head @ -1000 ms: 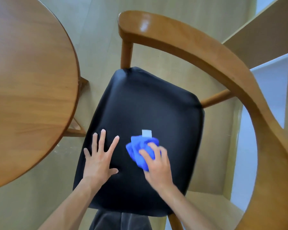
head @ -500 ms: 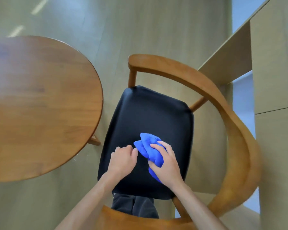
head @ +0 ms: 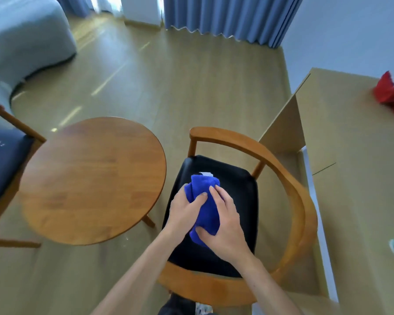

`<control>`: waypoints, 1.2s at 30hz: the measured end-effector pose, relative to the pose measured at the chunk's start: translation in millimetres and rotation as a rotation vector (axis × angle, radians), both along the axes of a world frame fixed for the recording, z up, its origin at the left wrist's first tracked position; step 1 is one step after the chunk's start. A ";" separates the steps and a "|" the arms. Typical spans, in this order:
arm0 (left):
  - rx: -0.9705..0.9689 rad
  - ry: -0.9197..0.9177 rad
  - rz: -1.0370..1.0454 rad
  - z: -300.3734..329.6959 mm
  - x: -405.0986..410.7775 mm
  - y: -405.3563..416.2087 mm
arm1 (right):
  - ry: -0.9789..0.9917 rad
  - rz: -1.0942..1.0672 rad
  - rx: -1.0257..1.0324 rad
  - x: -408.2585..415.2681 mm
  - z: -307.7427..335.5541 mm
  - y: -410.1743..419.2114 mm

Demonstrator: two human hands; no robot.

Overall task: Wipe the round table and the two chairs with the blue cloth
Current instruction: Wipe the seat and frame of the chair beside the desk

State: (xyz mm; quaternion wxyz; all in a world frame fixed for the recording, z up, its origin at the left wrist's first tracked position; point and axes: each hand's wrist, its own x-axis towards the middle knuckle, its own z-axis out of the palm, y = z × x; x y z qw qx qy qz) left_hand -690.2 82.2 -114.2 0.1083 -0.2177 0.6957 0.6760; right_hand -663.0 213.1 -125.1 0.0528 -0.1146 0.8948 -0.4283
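Room: pale wood floor, blue curtains along the far wall, a grey sofa at the far left, a light wooden desk to the right with something red on it.
Round table: the round table stands left of the near chair, just beside it; its top is bare wood.
Chairs: near chair has a black seat and a curved wooden back; the second chair sits at the left edge, beyond the table.
Cloth location: the blue cloth is bunched up over the black seat, between both hands.
Left hand: the left hand grips the cloth's left side, thumb pressed across it.
Right hand: the right hand wraps the cloth's right and lower part, fingers curled round it.
Handling: likely light, soft and floppy; it would bunch or unfold freely, so gathering it into a pad in one palm suits wiping.
Writing: a small white tag shows at the cloth's far edge; nothing on it can be read.
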 end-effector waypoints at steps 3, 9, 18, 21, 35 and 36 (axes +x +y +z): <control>-0.159 0.176 -0.037 32.8 14.4 -3.8 | 0.091 0.013 0.008 2.0 38.8 1.7; -0.460 0.455 -0.082 91.4 43.9 -4.1 | -0.130 0.019 -0.329 13.0 106.4 6.8; -0.343 0.503 -0.169 115.2 106.3 4.4 | -0.052 -0.016 -0.325 37.4 152.4 20.8; -0.336 0.480 -0.123 123.1 116.5 5.5 | -0.081 -0.011 -0.363 42.1 157.6 25.4; -0.694 0.450 -0.147 158.5 115.9 -99.4 | 0.087 0.259 0.083 26.6 173.5 30.0; -0.704 0.454 -0.158 160.2 116.2 -103.0 | 0.094 0.284 0.109 26.9 173.3 27.3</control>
